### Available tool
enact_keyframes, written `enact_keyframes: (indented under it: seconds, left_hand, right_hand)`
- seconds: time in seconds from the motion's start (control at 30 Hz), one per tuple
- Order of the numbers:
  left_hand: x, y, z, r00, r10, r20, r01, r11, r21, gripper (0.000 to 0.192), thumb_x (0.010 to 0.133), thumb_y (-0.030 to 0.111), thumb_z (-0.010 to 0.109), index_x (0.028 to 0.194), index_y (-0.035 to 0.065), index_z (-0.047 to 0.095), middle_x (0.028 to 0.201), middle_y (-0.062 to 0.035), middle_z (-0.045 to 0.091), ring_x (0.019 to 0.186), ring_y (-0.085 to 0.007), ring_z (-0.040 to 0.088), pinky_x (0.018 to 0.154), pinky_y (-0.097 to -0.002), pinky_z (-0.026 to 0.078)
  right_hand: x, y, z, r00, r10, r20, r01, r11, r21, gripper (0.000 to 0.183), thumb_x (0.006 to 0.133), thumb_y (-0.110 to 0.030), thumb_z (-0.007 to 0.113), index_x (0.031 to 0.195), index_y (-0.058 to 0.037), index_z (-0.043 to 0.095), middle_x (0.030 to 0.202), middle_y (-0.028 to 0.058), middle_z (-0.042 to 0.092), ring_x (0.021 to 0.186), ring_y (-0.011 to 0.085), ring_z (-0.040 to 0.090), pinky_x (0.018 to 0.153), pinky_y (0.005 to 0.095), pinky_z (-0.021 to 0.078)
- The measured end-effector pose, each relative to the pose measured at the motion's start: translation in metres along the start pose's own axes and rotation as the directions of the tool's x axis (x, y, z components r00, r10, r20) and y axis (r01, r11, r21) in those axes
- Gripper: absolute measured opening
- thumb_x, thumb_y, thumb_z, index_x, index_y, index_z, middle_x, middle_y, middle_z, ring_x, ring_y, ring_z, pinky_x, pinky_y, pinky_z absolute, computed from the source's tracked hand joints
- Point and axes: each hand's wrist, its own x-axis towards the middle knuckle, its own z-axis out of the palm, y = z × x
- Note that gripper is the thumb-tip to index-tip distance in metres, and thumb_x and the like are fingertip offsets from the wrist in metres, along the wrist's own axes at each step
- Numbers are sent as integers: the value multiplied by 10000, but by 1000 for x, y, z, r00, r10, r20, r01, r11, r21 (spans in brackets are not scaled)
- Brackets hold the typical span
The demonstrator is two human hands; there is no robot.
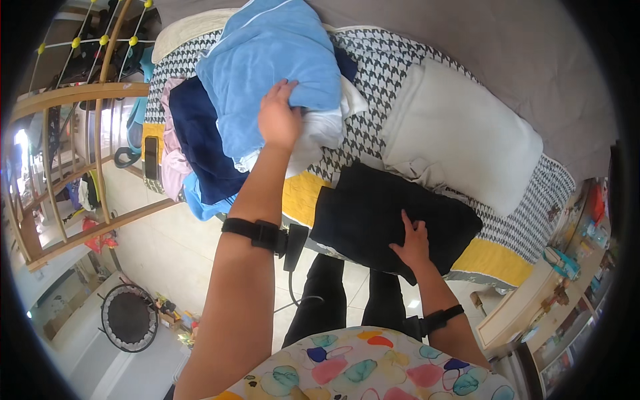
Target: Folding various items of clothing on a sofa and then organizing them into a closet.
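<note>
My left hand (281, 114) lies on the lower edge of a light blue cloth (280, 60) heaped on the bed; its fingertips are at a fold, and whether they grip it cannot be told. White fabric (320, 132) shows beneath that cloth. My right hand (414, 241) rests on a folded black garment (365, 215), fingers spread. Beyond the black garment lies a folded off-white cloth (465, 135). Left of the blue cloth are a navy garment (205, 135), a pink garment (174, 165) and a brighter blue one (205, 200) partly under the navy.
A houndstooth bed cover (372, 105) with yellow bands lies under the clothes. A phone (151, 157) rests at its left edge. A wooden railing (85, 92) stands at the left, a small trampoline (129, 317) at lower left, and cluttered shelving (545, 310) at the right.
</note>
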Motion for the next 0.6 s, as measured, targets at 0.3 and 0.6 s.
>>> enact_keyframes:
  seconds: [0.3, 0.6]
  left_hand:
    - [16, -29, -121, 939, -342, -8, 210, 595, -776, 294, 770, 22, 509, 1060, -22, 524, 941, -72, 582, 839, -127, 522, 756, -235, 404]
    - [-71, 79, -236, 902, 408, 145, -271, 794, -544, 539, 525, -87, 517, 1045, 43, 568, 1023, -116, 585, 835, -271, 546, 758, -328, 437]
  right_hand:
    - [12, 2, -13, 991, -21, 133, 13, 998, 63, 888, 618, -251, 725, 1340, -253, 208, 1165, 178, 338, 1054, 362, 420, 889, 393, 397]
    - [-30, -139, -126, 716, -687, 123, -418, -282, 863, 740, 829, -597, 300, 1302, -27, 285, 1270, 140, 401, 1168, 244, 385, 989, 404, 251]
